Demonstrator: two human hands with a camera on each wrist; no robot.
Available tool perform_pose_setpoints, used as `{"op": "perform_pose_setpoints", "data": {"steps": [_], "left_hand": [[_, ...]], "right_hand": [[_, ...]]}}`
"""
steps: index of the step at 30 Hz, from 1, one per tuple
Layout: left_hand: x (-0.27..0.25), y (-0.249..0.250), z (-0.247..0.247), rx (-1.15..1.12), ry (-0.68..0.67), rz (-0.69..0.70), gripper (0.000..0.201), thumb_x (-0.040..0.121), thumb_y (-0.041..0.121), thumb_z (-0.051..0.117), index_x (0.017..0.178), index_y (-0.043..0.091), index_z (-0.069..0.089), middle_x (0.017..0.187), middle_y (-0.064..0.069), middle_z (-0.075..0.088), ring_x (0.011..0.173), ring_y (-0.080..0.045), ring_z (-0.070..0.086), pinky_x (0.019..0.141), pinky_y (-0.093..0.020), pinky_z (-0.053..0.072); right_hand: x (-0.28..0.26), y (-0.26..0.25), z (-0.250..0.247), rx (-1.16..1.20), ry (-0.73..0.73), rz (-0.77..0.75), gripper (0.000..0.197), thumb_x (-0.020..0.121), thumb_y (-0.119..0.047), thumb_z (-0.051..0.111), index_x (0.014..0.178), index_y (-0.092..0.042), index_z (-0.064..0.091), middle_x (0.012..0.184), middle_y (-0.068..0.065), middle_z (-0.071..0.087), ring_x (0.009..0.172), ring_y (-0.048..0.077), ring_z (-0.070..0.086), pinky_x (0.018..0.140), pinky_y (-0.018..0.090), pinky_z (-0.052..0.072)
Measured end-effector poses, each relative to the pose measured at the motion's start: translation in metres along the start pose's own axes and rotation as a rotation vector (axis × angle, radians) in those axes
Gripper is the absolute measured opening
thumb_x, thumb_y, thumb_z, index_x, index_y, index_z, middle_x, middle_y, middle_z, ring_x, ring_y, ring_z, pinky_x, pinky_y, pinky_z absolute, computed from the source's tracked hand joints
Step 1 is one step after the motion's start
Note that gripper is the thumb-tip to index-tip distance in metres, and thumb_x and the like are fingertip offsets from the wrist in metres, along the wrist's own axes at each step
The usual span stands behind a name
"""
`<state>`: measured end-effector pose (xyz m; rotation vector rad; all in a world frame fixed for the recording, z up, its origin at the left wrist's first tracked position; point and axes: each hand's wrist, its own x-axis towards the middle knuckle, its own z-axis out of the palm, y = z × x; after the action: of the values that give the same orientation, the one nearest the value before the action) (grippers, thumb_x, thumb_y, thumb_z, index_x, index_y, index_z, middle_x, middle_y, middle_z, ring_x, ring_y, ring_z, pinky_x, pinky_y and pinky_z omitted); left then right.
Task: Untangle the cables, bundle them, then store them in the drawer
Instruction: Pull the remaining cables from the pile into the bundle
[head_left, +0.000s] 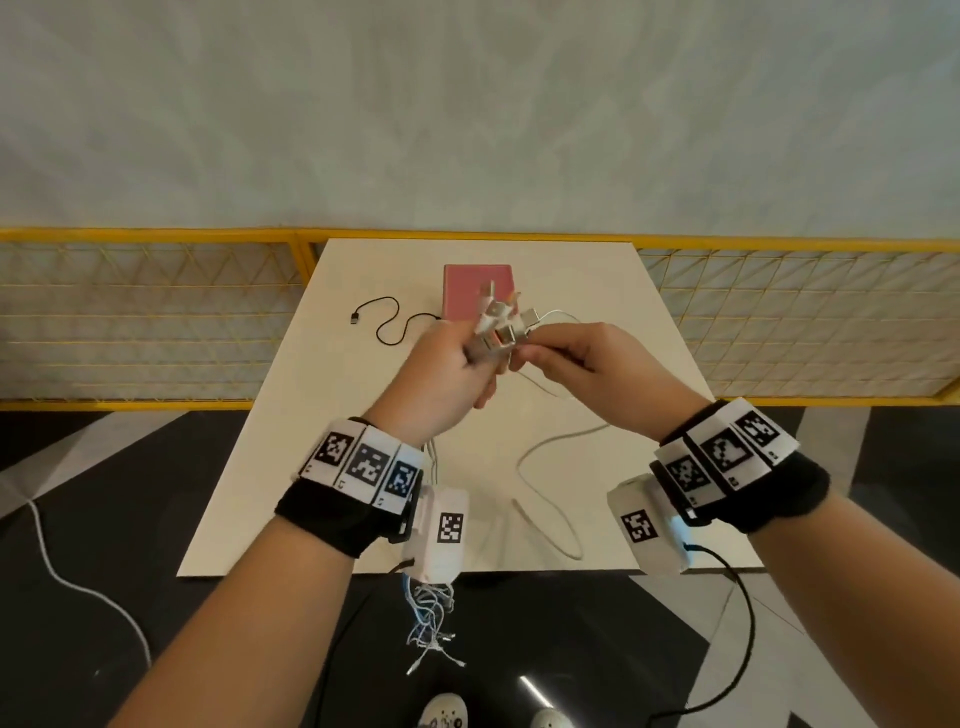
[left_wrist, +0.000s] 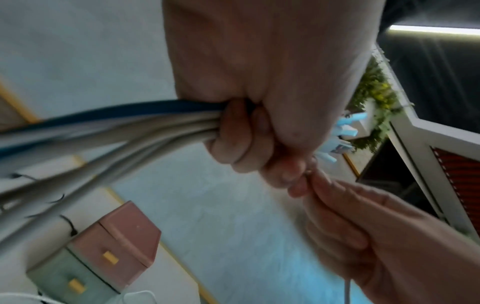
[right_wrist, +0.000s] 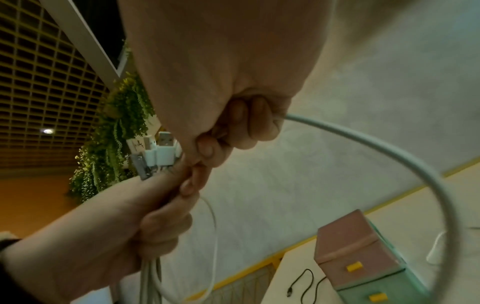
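Note:
My left hand (head_left: 457, 364) grips a bunch of white and blue cables (left_wrist: 124, 131) above the table, their USB plugs (head_left: 498, 317) sticking up out of the fist. The bunch's loose ends (head_left: 431, 623) hang below the table's near edge. My right hand (head_left: 566, 353) holds one white cable (right_wrist: 389, 152) close against the plugs; that cable loops down onto the table (head_left: 550, 499). A black cable (head_left: 389, 322) lies on the table at the far left. The small drawer unit (head_left: 478, 291), pink on top and green below with yellow handles (right_wrist: 354, 266), stands at the table's far edge with its drawers pushed in.
The cream table (head_left: 311, 441) is backed by a yellow mesh railing (head_left: 156, 322). A white cord (head_left: 78, 587) runs over the dark floor on the left. My shoes (head_left: 447, 717) show below the table's near edge.

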<state>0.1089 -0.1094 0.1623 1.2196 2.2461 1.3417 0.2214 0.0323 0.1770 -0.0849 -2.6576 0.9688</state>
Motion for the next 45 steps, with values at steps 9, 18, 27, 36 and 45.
{"op": "perform_pose_setpoints", "data": {"steps": [9,18,27,36,45], "left_hand": [[-0.023,0.010,-0.024,-0.125,0.313,0.020,0.012,0.099,0.025,0.053,0.094,0.032,0.061,0.054,-0.002,0.057,0.040,-0.003,0.046,0.050,-0.017,0.039],[-0.038,0.025,-0.010,-0.012,0.222,-0.017,0.030,0.096,0.022,0.059,0.067,0.015,0.058,0.057,-0.007,0.060,0.046,-0.014,0.051,0.050,-0.023,0.039],[-0.041,0.039,-0.030,-0.258,0.425,0.051,0.034,0.098,0.025,0.057,0.065,0.018,0.055,0.056,0.001,0.054,0.040,-0.006,0.046,0.044,-0.022,0.037],[-0.037,0.041,-0.049,-0.265,0.272,0.003,0.034,0.097,0.031,0.058,0.066,0.017,0.057,0.060,-0.001,0.056,0.038,-0.006,0.042,0.042,-0.017,0.033],[-0.047,0.032,-0.016,-0.115,-0.082,-0.124,0.041,0.097,0.031,0.056,0.063,0.007,0.055,0.036,0.005,0.043,0.032,-0.006,0.037,0.042,-0.016,0.033]], "right_hand": [[-0.042,0.013,0.018,0.096,-0.050,0.121,0.023,0.099,-0.030,0.042,0.097,-0.025,0.064,0.059,-0.003,0.037,0.053,0.012,0.031,0.056,0.027,0.031],[-0.051,0.008,0.035,0.198,-0.022,0.068,0.031,0.101,-0.031,0.033,0.099,-0.018,0.061,0.061,-0.002,0.038,0.055,0.010,0.034,0.060,0.023,0.034],[-0.058,0.047,0.072,0.235,-0.084,0.165,0.032,0.102,-0.035,0.026,0.104,-0.034,0.058,0.062,0.000,0.043,0.061,0.011,0.041,0.071,0.027,0.040],[-0.077,0.062,0.096,0.162,-0.383,0.356,0.033,0.100,-0.035,0.038,0.131,-0.036,0.046,0.084,-0.005,0.066,0.086,0.012,0.062,0.093,0.035,0.047],[-0.057,-0.017,0.058,0.341,-0.003,0.205,0.081,0.078,-0.032,0.074,0.144,-0.027,0.028,0.134,-0.010,0.050,0.118,-0.001,0.052,0.098,0.022,0.046]]}}
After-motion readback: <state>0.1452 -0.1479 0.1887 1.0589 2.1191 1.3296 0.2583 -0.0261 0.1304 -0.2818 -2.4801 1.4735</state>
